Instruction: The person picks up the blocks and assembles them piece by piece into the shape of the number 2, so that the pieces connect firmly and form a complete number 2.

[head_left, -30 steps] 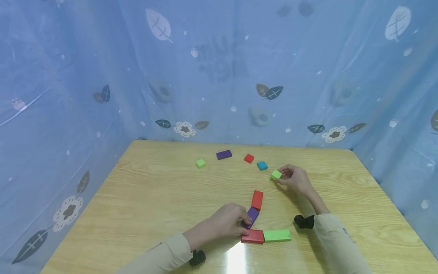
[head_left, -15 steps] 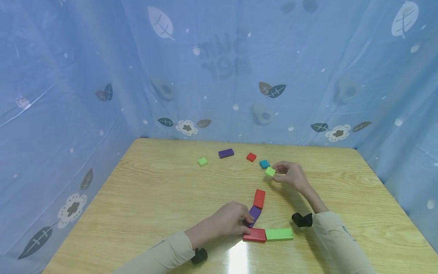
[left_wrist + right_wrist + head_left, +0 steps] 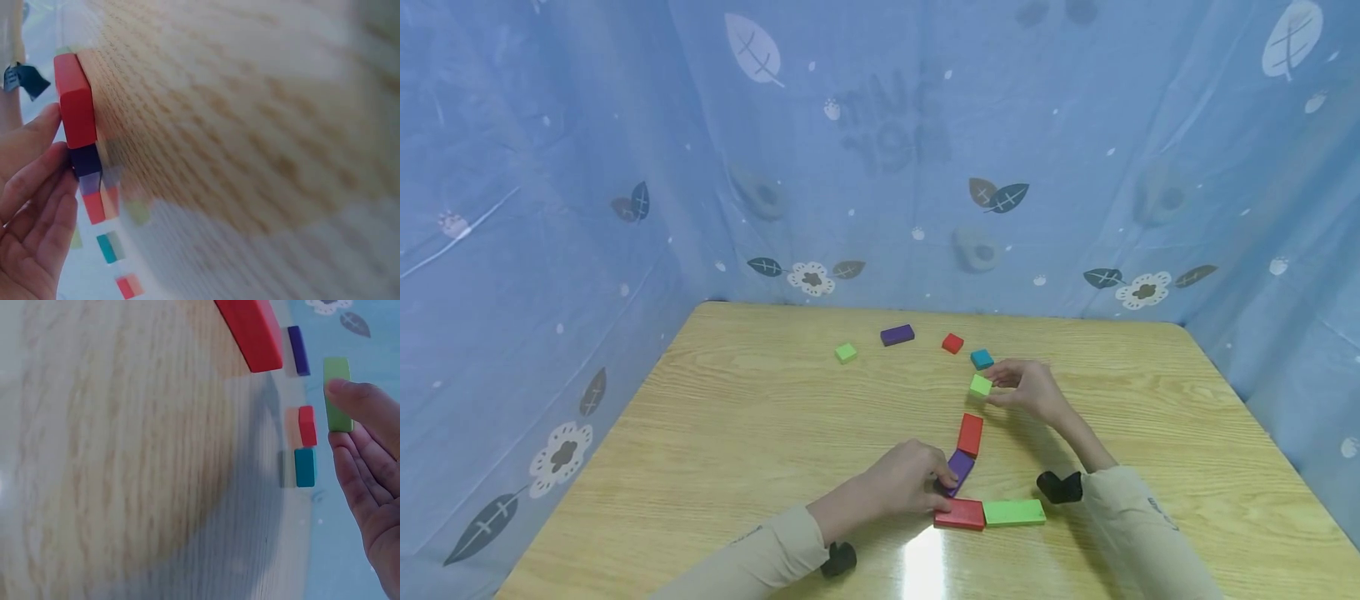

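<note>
On the wooden table, a red block (image 3: 970, 435), a purple block (image 3: 960, 471), a nearer red block (image 3: 961, 516) and a long green block (image 3: 1015, 513) form a bent line. My left hand (image 3: 898, 479) rests at its bend. Its fingertips touch the purple block and its thumb touches the nearer red block, which looks large in the left wrist view (image 3: 76, 103). Between thumb and fingers, my right hand (image 3: 1032, 390) pinches a small light green block (image 3: 981, 386). The right wrist view shows that green block (image 3: 338, 406) raised above the table, beyond the farther red block.
Toward the table's back lie a small green block (image 3: 846, 353), a purple block (image 3: 897, 335), a small red block (image 3: 952, 343) and a blue block (image 3: 982, 359). A patterned blue curtain (image 3: 880, 167) hangs behind and at both sides.
My right hand has carried the small green block leftward, to just behind the farther red block. My left hand stays at the bend, and the line of blocks looks unchanged.
</note>
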{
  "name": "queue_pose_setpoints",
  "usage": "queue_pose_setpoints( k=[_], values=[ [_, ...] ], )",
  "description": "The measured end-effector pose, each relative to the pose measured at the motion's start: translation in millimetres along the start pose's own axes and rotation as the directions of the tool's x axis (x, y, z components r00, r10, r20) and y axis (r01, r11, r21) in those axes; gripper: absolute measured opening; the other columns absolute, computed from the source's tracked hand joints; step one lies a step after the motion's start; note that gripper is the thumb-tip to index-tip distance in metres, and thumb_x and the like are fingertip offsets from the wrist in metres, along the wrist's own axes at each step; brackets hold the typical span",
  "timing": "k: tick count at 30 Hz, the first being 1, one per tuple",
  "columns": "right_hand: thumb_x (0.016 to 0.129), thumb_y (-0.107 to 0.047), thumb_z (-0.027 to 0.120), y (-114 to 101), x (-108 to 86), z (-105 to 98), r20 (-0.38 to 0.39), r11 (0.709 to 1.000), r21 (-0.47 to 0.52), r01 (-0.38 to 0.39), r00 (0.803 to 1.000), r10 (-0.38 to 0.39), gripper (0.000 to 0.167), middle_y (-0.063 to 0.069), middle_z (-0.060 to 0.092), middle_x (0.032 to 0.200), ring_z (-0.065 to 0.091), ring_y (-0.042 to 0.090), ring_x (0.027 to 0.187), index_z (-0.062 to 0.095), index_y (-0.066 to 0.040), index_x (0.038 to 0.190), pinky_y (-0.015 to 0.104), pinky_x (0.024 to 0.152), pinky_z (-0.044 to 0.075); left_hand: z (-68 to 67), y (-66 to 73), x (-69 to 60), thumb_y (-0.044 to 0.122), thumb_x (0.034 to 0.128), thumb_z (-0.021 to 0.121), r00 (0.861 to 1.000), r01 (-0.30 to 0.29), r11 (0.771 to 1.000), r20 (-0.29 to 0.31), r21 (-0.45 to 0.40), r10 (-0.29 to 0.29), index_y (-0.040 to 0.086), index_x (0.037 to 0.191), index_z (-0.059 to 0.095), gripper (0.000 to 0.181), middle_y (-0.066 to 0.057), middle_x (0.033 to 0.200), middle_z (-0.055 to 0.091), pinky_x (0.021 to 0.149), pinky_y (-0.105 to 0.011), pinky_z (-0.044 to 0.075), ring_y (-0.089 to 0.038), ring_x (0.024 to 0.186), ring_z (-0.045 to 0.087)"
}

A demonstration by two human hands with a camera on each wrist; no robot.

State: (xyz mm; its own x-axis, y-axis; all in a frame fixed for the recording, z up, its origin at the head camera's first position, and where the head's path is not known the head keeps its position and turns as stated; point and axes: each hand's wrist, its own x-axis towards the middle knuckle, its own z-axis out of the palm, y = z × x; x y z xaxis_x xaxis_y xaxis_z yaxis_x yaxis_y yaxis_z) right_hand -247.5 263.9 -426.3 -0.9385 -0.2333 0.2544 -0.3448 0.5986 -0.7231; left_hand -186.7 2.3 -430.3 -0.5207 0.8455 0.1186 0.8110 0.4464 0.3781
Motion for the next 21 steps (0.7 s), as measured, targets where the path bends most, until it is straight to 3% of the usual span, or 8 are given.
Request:
queue_pose_setpoints(
  k=[10,21],
  values=[
    [0.071,0.0,0.081,-3.2,5.3,5.1,0.091,0.994,-0.09,0.058,0.995,-0.05,0.03,0.017,0.071,0.095,0.068,0.031,0.087,0.07,0.005,0.099,0.035,0.077,0.055,-1.3,0.7,-0.4,0.03,0.0763,0.081,1.0,0.016,1.0,0.014,-0.011,-0.016,0.015,0.095,0.077,0.024,0.009,0.093,0.07,0.072,-0.008,0.042,0.007,0.081,0.056],
    [0.072,0.001,0.081,0.4,6.2,7.7,0.18,0.991,-0.082,0.104,0.98,-0.088,0.031,0.017,0.07,0.098,0.068,0.031,0.089,0.07,0.005,0.1,0.036,0.077,0.055,0.1,-0.3,0.4,0.03,0.0763,0.082,1.0,-0.007,1.0,0.006,0.0,0.007,0.014,0.095,0.078,0.025,0.009,0.091,0.07,0.068,-0.006,0.04,0.007,0.077,0.053]
  ],
)
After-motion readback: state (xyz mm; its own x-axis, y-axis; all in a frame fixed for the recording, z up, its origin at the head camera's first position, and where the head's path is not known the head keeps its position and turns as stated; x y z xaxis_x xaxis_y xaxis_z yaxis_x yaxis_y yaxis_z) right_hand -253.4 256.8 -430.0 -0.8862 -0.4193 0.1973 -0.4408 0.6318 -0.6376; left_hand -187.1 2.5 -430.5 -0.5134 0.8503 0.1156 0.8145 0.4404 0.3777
